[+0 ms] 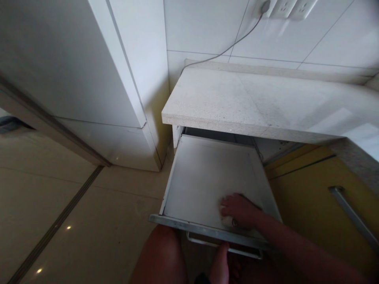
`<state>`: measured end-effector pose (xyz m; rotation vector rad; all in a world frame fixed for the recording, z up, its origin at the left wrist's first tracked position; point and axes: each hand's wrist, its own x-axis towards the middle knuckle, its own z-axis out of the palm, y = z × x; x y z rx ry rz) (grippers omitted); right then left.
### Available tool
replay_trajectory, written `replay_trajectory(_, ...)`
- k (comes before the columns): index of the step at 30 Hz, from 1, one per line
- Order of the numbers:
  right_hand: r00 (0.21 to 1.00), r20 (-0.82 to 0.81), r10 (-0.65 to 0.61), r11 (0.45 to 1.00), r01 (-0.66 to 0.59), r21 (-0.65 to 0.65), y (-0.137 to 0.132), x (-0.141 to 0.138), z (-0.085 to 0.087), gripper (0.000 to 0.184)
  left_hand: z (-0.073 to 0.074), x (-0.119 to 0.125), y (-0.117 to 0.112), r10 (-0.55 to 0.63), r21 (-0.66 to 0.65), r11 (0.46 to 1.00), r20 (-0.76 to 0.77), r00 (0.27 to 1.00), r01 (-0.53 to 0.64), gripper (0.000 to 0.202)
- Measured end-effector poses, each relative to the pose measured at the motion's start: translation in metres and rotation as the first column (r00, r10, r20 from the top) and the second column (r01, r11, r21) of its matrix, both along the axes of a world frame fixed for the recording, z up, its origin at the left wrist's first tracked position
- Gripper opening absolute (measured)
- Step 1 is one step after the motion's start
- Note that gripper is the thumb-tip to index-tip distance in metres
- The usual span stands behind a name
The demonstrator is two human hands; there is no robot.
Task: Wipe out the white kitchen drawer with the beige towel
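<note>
A white drawer [204,177] is pulled out from under a pale stone counter [251,102]. My right hand [239,211] is inside it near the front right corner. Its fingers are curled over a small white cloth [225,220] and press it onto the drawer floor. The rest of the drawer floor is bare. Below the drawer front, my left hand [220,262] reaches up to the metal bar handle [204,241]. Its fingers are hidden behind the handle.
My bare knee [161,256] is just below the drawer's front left. A yellow cabinet door with a metal handle [352,215] stands to the right. On the left are a white appliance side [74,71] and a beige tiled floor [74,221]. A cable [233,44] runs to wall sockets [291,8].
</note>
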<state>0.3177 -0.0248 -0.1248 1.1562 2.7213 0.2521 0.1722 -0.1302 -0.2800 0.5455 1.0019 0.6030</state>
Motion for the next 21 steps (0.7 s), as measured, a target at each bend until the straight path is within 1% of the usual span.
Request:
replay_trajectory(1, 0.999, 0.008, 0.042, 0.999, -0.042, -0.007, 0.004, -0.018, 0.0, 0.031, 0.001, 0.0, 0.0, 0.006, 0.001, 1.0, 0.002, 1.0, -0.006, 0.074)
replay_trajectory(3, 0.993, 0.007, 0.117, 0.993, -0.116, -0.022, 0.013, -0.054, -0.002, 0.032, 0.003, 0.0, -0.001, 0.02, 0.007, 1.0, -0.001, 1.0, -0.02, 0.073)
replay_trajectory(6, 0.976, -0.025, 0.218, 0.976, -0.218, 0.016, 0.029, -0.105, -0.006, 0.026, 0.006, -0.001, 0.0, 0.021, 0.009, 1.0, -0.002, 1.0, -0.021, 0.071)
replay_trajectory(8, 0.966, -0.054, 0.253, 0.966, -0.25, 0.06, 0.039, -0.137, -0.008, 0.026, 0.008, -0.003, 0.0, 0.018, 0.035, 0.999, 0.007, 1.0, -0.018, 0.069)
replay_trajectory(9, 0.966, -0.065, 0.251, 0.966, -0.246, 0.082, 0.044, -0.151, -0.009, 0.025, 0.008, -0.003, 0.0, 0.015, 0.049, 0.999, 0.017, 1.0, -0.016, 0.067)
replay_trajectory(12, 0.971, -0.091, 0.221, 0.97, -0.209, 0.122, 0.061, -0.18, -0.008, 0.028, 0.004, -0.002, 0.002, 0.024, 0.085, 0.996, 0.034, 0.999, -0.027, 0.061)
replay_trajectory(14, 0.974, -0.109, 0.197, 0.975, -0.183, 0.129, 0.073, -0.183, -0.005, 0.033, -0.005, 0.002, 0.004, 0.05, 0.081, 0.995, 0.03, 0.998, -0.052, 0.058)
replay_trajectory(16, 0.979, -0.148, 0.138, 0.984, -0.119, 0.131, 0.088, -0.171, 0.001, 0.039, -0.016, 0.006, 0.005, 0.08, 0.073, 0.994, 0.021, 0.997, -0.081, 0.057)
replay_trajectory(18, 0.977, -0.214, 0.009, 0.992, 0.019, 0.128, 0.103, -0.144, 0.01, 0.046, -0.024, 0.009, 0.006, 0.096, 0.065, 0.993, 0.027, 0.995, -0.097, 0.057)
replay_trajectory(19, 0.959, -0.27, -0.084, 0.983, 0.124, 0.134, 0.11, -0.127, 0.014, 0.046, -0.026, 0.01, 0.006, 0.093, 0.063, 0.993, 0.029, 0.995, -0.095, 0.057)
replay_trajectory(21, 0.883, -0.375, -0.283, 0.929, 0.349, 0.122, 0.122, -0.089, 0.02, 0.046, -0.026, 0.01, 0.006, 0.075, 0.057, 0.996, 0.005, 0.997, -0.075, 0.06)
